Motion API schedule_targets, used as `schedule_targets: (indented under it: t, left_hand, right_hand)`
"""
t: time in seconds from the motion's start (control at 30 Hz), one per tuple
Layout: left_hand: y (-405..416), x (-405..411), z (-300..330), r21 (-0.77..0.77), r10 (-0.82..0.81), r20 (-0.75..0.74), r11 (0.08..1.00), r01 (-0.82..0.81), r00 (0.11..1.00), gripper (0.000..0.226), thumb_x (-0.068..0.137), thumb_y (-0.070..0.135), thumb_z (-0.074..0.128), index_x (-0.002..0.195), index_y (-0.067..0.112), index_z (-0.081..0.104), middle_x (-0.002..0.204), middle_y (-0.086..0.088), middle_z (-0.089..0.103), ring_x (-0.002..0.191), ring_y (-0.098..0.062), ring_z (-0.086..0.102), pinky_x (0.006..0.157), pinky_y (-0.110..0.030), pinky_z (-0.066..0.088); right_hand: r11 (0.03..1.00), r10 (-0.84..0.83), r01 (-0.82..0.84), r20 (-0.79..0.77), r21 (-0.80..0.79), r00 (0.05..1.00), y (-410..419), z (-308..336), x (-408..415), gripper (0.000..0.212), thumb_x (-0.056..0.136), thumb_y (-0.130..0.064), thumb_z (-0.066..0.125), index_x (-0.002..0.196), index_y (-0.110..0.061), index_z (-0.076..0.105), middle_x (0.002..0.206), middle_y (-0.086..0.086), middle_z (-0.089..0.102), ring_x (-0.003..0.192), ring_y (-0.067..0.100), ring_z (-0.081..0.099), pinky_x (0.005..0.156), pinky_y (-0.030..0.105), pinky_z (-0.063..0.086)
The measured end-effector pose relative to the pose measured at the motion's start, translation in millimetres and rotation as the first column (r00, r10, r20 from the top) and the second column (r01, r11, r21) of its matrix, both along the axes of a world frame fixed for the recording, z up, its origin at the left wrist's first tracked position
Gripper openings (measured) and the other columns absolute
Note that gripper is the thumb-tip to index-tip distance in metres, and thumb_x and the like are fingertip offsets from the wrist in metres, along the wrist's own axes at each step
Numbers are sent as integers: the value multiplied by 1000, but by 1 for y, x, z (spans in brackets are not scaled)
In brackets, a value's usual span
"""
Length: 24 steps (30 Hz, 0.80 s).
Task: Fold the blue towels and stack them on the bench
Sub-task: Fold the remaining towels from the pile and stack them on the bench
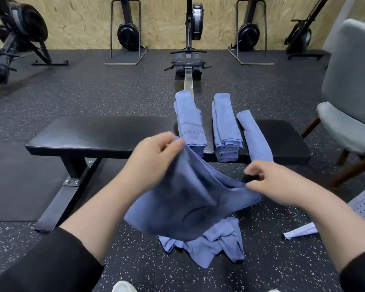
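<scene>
Centrally, one towel (190, 199) is pinched by the left hand (154, 154) and right hand (270, 182); three folded piles (226, 125) are seen on the bench (97, 133).

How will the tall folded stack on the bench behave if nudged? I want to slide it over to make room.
The stack looks soft, so it would probably squash or shear rather than slide whole. Its near end overhangs the bench edge, so it might slump off. The towel held by both hands droops limply, suggesting floppy cloth.

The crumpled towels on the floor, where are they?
In the head view, the crumpled towels lie on the floor in front of the bench, under the towel both hands hold.
</scene>
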<state>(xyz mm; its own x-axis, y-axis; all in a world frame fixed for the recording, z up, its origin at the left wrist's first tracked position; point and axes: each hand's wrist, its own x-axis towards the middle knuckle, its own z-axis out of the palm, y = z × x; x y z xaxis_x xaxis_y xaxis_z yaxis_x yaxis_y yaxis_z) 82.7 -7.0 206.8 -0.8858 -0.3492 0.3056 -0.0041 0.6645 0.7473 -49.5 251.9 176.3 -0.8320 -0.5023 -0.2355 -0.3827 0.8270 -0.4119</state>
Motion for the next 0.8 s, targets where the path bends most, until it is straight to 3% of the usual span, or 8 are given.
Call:
schedule_targets:
  t: [0.1,0.2,0.3,0.43,0.53,0.6,0.67,0.8]
  left_hand:
    - [25,-13,-9,-66,-119,59,990,122,991,40,97,42,59,74,10,54,55,7,41,56,-10,35,58,-26,35]
    - [43,-24,-16,-123,-180,85,974,190,980,41,94,45,63,68,15,53,52,5,44,55,-11,38,59,-34,37]
    - [44,-33,-17,-82,-156,68,983,162,985,38,88,48,70,68,19,55,52,7,50,54,-8,41,56,-28,37]
    - [34,-37,-19,178,-164,109,974,144,980,31,86,48,70,80,19,59,47,15,45,46,-2,35,47,-18,28]
    - [20,-33,-27,319,-323,226,916,243,919,29,84,47,76,92,21,66,72,17,63,66,-1,52,64,-22,41]
    - [11,-29,-35,377,-391,350,891,254,851,31,81,42,79,95,16,69,83,4,71,74,-6,56,71,-31,45]
    - [4,-26,-42,273,-334,472,935,225,815,30,80,38,80,85,11,68,72,2,66,66,-9,51,65,-29,41]
    - [-17,-20,-53,-137,-53,665,972,191,745,36,84,37,74,64,12,58,57,-2,53,59,-17,46,52,-28,34]
  right_hand:
    - [925,233,-187,103,-330,967,-26,7,19,60,83,-34,81,136,-37,54,137,-27,57,130,-9,49,111,22,38]
    - [798,382,-205,213,-567,899,-49,11,30,38,85,-17,81,118,-30,66,116,-18,72,115,-6,61,101,22,45]
    - [782,351,-181,181,-596,919,-59,12,28,17,90,-10,72,99,-24,76,97,-7,77,91,0,64,88,29,50]
    - [781,282,-152,125,-605,951,-63,12,20,20,101,-23,60,103,-29,79,93,-3,78,83,1,59,83,42,51]
    - [695,230,-61,142,-717,963,-63,17,17,20,103,-19,58,99,-17,78,94,-5,79,85,2,65,77,25,53]
    - [675,133,-29,82,-738,988,-60,18,12,19,102,-18,59,93,-9,73,84,7,74,76,5,58,71,28,47]
    - [685,67,-27,25,-728,997,-54,16,7,18,102,-20,59,91,-11,70,86,20,70,74,9,53,69,31,43]
    - [721,-87,19,-63,-693,994,-39,15,0,16,103,-28,56,93,-22,68,86,22,65,70,16,49,67,41,46]
